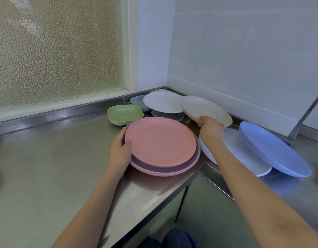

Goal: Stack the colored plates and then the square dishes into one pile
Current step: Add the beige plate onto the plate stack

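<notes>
A pile of round plates sits on the steel counter (47,167), a pink plate (160,144) on top of a purple one (149,168) and a pink one below. My left hand (121,149) grips the pile's left rim. My right hand (211,130) grips the near edge of a beige plate (202,108), held tilted above the counter. A white plate (162,102) rests on grey-blue square dishes (168,115). A green square dish (125,114) and a blue square dish (138,101) stand behind the pile. To the right, a blue plate (272,149) leans on a white plate (238,149).
The counter runs into a corner under a frosted window (58,49) and a white tiled wall (244,51). A lower steel counter (304,190) carries the right-hand plates. The counter's front edge drops off near my legs.
</notes>
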Available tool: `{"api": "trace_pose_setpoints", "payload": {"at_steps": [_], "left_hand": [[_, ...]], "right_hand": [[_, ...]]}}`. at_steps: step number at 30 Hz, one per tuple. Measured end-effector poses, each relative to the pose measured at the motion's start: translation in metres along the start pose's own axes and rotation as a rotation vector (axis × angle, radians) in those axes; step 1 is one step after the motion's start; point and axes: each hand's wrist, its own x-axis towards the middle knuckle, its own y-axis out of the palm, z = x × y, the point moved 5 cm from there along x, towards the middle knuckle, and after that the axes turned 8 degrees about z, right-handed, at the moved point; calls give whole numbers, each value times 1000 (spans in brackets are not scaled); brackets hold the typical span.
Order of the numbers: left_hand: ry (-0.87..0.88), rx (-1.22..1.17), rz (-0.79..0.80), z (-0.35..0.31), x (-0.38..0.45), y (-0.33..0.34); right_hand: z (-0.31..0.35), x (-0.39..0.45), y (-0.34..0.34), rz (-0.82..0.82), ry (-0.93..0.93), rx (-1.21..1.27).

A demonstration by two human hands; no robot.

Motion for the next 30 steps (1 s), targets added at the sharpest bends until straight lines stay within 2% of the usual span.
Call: {"api": "trace_pose_setpoints", "payload": {"at_steps": [3,6,11,18,23,30], "left_hand": [[-6,-2,-6,-1,0,0],[-23,-6,-18,1,0,-1],[-11,-28,-29,0,-2,-1],[10,-102,-48,-1,-4,-1],[-13,-121,-93,-4,-4,0],[-69,-132,-149,0,-4,-3]], "right_hand": [[1,-6,-7,-79,-49,44],[13,-24,-15,-164,-188,114],[41,-69,-20,-138,-391,209],[63,-128,-11,40,-585,210],[58,-142,-3,200,-548,153],[51,-141,7,335,-567,160]]}}
